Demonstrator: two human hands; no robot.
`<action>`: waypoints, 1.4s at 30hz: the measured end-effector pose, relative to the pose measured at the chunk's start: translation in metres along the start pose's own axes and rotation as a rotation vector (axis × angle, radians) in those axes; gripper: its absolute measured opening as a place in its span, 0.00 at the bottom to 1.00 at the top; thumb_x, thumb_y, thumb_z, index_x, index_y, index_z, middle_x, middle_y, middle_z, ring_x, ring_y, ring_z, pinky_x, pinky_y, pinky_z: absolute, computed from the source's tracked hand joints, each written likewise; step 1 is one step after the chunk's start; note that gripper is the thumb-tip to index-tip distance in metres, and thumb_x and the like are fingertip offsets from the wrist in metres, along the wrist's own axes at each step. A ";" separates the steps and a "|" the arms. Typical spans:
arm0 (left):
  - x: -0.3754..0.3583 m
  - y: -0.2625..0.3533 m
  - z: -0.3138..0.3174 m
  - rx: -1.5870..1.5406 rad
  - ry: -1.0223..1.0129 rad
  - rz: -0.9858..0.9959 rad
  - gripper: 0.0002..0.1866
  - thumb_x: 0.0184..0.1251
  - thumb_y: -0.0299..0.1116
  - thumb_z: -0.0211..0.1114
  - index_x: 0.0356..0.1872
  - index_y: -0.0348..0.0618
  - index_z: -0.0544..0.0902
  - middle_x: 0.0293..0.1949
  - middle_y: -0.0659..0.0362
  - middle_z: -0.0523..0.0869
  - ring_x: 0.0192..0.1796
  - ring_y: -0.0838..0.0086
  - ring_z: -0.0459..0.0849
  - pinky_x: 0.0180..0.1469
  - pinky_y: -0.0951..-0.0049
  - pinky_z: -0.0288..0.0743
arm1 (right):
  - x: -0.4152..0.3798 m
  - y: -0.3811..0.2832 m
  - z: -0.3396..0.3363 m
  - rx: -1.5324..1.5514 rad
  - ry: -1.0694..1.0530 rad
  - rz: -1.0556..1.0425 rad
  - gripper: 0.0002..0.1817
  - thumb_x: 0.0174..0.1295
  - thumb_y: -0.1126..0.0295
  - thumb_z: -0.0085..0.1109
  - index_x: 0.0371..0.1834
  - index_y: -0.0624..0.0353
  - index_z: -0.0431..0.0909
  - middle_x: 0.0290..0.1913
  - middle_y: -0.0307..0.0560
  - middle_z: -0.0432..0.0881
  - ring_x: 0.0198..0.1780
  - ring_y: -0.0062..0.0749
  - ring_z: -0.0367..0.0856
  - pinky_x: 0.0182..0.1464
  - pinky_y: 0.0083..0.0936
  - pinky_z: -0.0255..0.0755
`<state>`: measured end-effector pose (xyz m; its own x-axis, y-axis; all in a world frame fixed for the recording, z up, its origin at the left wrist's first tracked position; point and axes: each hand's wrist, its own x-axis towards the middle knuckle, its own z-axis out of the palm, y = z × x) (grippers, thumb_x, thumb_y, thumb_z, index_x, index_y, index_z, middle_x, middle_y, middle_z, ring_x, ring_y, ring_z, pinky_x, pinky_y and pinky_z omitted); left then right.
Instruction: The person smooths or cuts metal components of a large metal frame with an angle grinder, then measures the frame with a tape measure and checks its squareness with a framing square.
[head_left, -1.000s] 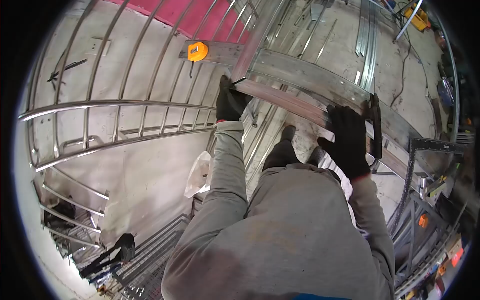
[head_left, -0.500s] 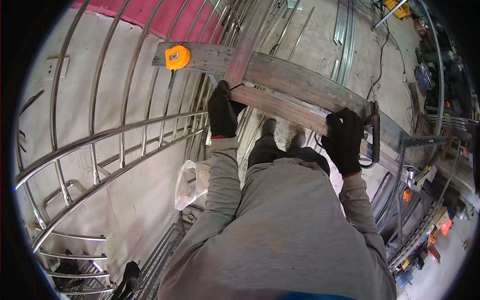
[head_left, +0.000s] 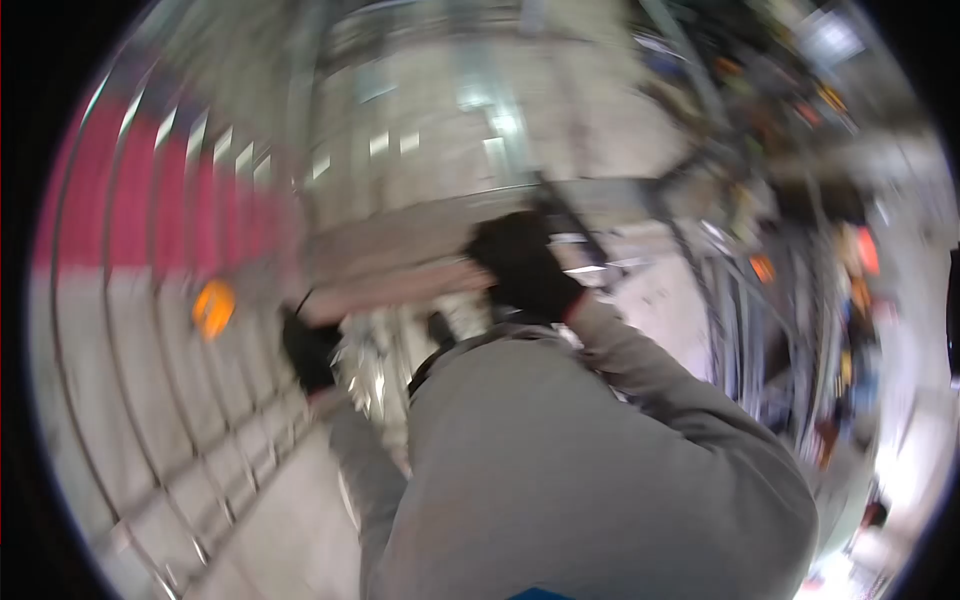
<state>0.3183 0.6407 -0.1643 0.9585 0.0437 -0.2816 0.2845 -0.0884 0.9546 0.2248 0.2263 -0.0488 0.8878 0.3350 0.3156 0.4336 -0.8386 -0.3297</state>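
Note:
Motion blurs the whole view. My left hand, in a black glove, is at the left end of a reddish-brown metal bar. The same bar's right end meets my right hand, also black-gloved and closed around it. The fingers of my left hand are smeared. Behind the bar runs a wider grey metal beam. An orange tape measure lies to the left of my left hand. A dark clamp stands just right of my right hand.
Metal railing bars curve along the left, before a pink and white wall. Metal lengths lie on the floor beyond the beam. Racks and blurred clutter fill the right side. A person shows partly at the far lower right.
The camera view has swung to the right, so the hands, bar and tape measure appear further left and lower. Everything is now blurred. My right hand still holds the bar.

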 end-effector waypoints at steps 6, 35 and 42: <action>-0.021 0.027 0.015 -0.077 0.221 -0.032 0.28 0.81 0.52 0.64 0.59 0.32 0.84 0.47 0.46 0.90 0.43 0.59 0.90 0.43 0.61 0.87 | -0.055 0.023 -0.142 0.012 0.673 0.228 0.32 0.63 0.61 0.79 0.67 0.60 0.78 0.67 0.56 0.82 0.67 0.50 0.82 0.70 0.43 0.73; -0.010 0.062 0.012 -0.074 0.063 -0.282 0.32 0.80 0.64 0.61 0.42 0.36 0.75 0.44 0.38 0.89 0.47 0.47 0.94 0.50 0.53 0.92 | -0.402 0.352 -0.214 -0.264 0.098 0.947 0.17 0.65 0.57 0.74 0.44 0.57 0.80 0.44 0.62 0.87 0.46 0.64 0.85 0.45 0.48 0.78; -0.010 0.062 0.011 0.037 -0.001 -0.234 0.27 0.74 0.56 0.71 0.42 0.37 0.78 0.35 0.46 0.90 0.38 0.55 0.94 0.45 0.57 0.90 | -0.415 0.378 -0.216 -0.349 0.040 0.971 0.17 0.68 0.61 0.70 0.51 0.59 0.80 0.50 0.61 0.86 0.53 0.58 0.84 0.52 0.45 0.77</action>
<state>0.3263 0.6234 -0.1035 0.8663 0.0664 -0.4951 0.4995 -0.1126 0.8590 -0.0129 -0.3226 -0.1125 0.8226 -0.5625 0.0831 -0.5422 -0.8200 -0.1835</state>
